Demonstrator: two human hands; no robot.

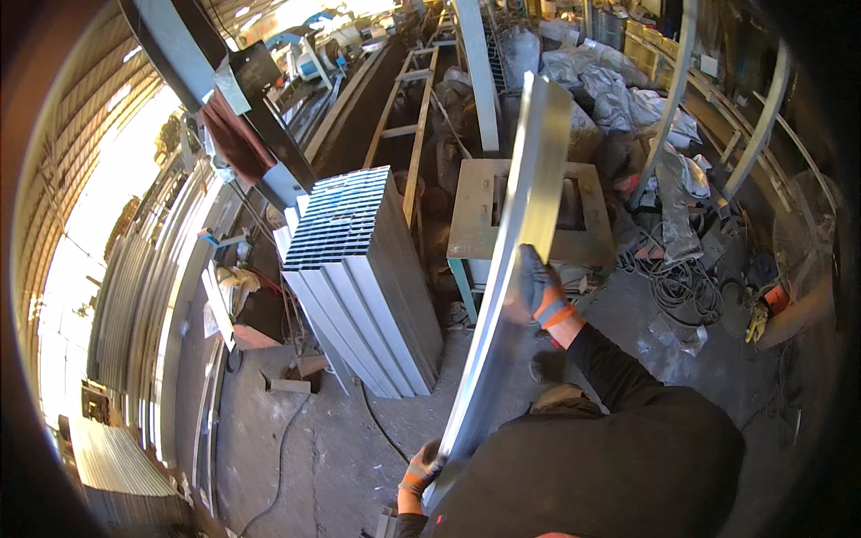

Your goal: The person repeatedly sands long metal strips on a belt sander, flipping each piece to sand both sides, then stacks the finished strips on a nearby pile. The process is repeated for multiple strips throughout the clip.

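Note:
A long silvery metal profile (pixel 491 314) stands tilted in front of me, its far end up and its lower end by my body. My right hand (pixel 541 291), in a dark glove with an orange cuff, is closed on its edge about midway along. Lower down, my left hand (pixel 419 470), gloved the same way, grips the profile near its bottom end. To the left, a tall bundle of similar metal profiles (pixel 363 327) stands upright on the floor, its cut ends showing as rows of slots on top.
Behind the held profile is a metal work table (pixel 473 193) with openings in its top. Coiled cables (pixel 679 291) lie on the floor at right. Long profiles (pixel 143 314) line the left side. A cable (pixel 285 448) crosses the floor. Grey posts (pixel 478 76) rise at the back.

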